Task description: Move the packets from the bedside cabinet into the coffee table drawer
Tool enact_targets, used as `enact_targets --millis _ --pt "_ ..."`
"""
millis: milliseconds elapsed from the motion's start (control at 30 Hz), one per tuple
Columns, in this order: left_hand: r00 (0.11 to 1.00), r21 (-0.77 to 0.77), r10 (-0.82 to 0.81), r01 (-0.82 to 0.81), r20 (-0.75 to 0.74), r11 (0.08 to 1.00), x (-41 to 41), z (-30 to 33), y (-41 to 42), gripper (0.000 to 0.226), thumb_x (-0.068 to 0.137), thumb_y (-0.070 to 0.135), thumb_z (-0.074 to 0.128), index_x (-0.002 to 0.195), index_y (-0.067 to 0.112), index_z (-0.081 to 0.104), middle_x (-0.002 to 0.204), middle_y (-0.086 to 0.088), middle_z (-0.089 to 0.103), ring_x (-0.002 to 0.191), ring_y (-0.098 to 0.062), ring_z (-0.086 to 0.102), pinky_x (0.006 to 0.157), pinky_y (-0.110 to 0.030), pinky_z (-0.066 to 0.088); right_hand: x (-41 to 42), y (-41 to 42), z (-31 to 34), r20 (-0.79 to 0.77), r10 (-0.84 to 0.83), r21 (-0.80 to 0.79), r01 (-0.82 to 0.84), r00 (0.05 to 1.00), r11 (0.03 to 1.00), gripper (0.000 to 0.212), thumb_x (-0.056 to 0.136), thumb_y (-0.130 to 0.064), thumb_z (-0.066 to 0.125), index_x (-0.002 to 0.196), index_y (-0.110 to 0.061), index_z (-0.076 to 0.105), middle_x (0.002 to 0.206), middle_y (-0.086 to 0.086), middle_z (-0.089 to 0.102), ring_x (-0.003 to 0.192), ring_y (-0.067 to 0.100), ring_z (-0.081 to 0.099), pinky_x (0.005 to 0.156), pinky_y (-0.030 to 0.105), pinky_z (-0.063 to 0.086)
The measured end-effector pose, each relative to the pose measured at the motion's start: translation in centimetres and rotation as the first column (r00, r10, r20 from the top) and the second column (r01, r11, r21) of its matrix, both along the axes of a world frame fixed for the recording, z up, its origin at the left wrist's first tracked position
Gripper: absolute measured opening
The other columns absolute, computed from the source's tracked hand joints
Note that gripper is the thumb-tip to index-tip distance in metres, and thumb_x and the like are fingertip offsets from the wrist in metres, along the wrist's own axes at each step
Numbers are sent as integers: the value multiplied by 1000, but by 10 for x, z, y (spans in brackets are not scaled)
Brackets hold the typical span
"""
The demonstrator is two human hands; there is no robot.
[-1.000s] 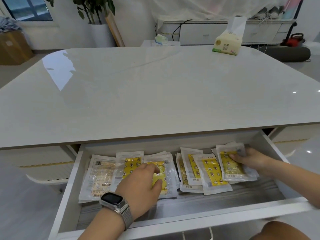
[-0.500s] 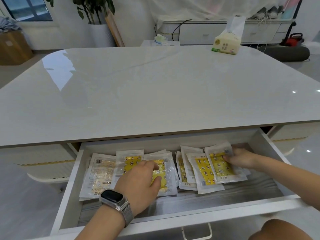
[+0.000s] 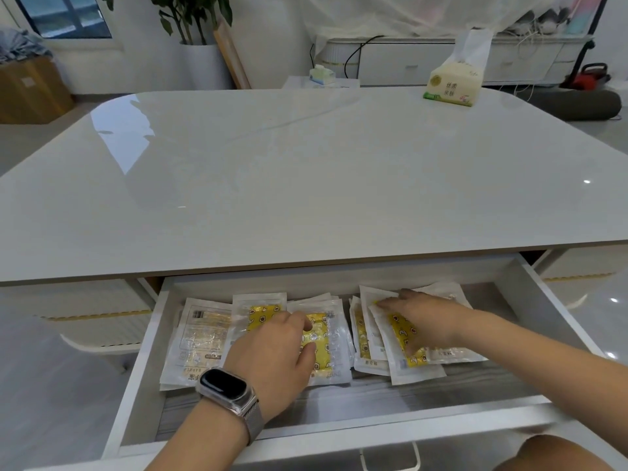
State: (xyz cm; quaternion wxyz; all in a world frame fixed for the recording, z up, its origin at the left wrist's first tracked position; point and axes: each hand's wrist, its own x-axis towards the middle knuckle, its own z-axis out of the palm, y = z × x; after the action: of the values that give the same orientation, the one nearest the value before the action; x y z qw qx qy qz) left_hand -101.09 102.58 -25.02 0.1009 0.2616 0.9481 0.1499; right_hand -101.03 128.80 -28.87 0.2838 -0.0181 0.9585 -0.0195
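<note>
Inside the open coffee table drawer (image 3: 142, 362), both my hands rest on clear packets with yellow patterned inserts. My left hand (image 3: 275, 351), a smartwatch (image 3: 226, 389) with a metal mesh band on its wrist, lies palm down over the left group of packets (image 3: 319, 338); its fingers are loosely bent and touch the top packet, pressing it rather than closing around it. My right hand (image 3: 424, 317) reaches in from the right with fingers stretched nearly straight, flat on the right group of packets (image 3: 404, 358), which overlap one another in a loose fan. I cannot tell whether the thumb hooks under any packet. At the far left of the drawer, a paler packet (image 3: 200, 338) with printed text lies face up, just beside the left group. All the packets I can see lie toward the back of the drawer, with a bare strip of drawer floor in front of them.

Above the drawer stretches the glossy white tabletop (image 3: 306, 171). On its far right corner stands a soft pack of tissues (image 3: 453, 85), one sheet pulled up. Beyond the table, a potted plant (image 3: 197, 35) stands by the wall, and a cardboard box (image 3: 30, 90) sits at far left.
</note>
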Motion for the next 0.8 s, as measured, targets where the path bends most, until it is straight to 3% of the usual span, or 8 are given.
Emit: enact_targets --millis 100,167,233,400,467,600,700,800 --pt "1000 1 1 -1 -15 1000 2 1 -1 33 99 43 36 131 34 41 131 16 48 107 -4 55 85 -24 48 -13 0 -3 12 -57 -125 58 998 990 82 76 -28 78 143 -36 32 122 -10 51 111 14 52 87 23 45" --pt "1000 5 5 -5 -12 1000 1 1 -3 33 99 43 36 131 35 41 131 16 48 108 -4 55 85 -24 49 -20 -1 -8 -53 -71 -175 61 996 983 40 84 -26 70 121 -27 52 91 -18 49 87 8 51 67 14 38" --pt "1000 -6 10 -10 -5 1000 1 0 -5 34 99 43 36 131 35 41 131 16 48 108 -6 55 86 -27 50 -25 -4 -9 -130 -52 -143 33 990 989 10 91 -25 61 95 -20 53 77 -15 42 80 13 48 60 19 33" --pt "1000 -63 7 -7 5 998 -3 -4 -7 33 98 42 36 128 33 45 128 14 52 108 -10 56 88 -31 50 -33 -16 -1 -252 -108 -175 64 962 982 15 96 -24 54 88 -12 50 78 -4 51 73 15 49 68 25 34" --pt "1000 -90 3 -2 12 996 -5 -6 -6 32 98 43 37 125 32 48 123 12 56 105 -12 58 86 -32 51 -35 -21 -5 -243 -108 -142 75 964 987 13 96 -23 52 103 -13 56 95 -1 61 93 19 56 77 26 41" --pt "999 -153 -23 28 30 988 -8 -10 -6 31 98 42 38 123 30 50 117 9 59 100 -14 59 83 -32 52 -21 -29 8 -187 -214 -269 159 959 950 45 97 -26 51 140 -18 38 129 3 56 111 19 59 94 27 46" --pt "999 -152 -37 43 38 987 -11 -11 -9 30 98 42 38 123 31 50 116 10 59 101 -14 58 83 -32 52 8 -23 30 -252 -325 -470 179 911 864 37 95 -28 55 131 -27 48 119 -10 58 98 7 62 89 22 49" --pt "994 -164 -61 75 86 984 -17 -17 -10 27 98 40 39 121 34 53 115 11 61 99 -12 59 82 -30 52 33 1 36 -236 -360 -392 250 903 885 27 90 -34 62 117 -30 60 115 -15 63 99 3 60 87 20 48"
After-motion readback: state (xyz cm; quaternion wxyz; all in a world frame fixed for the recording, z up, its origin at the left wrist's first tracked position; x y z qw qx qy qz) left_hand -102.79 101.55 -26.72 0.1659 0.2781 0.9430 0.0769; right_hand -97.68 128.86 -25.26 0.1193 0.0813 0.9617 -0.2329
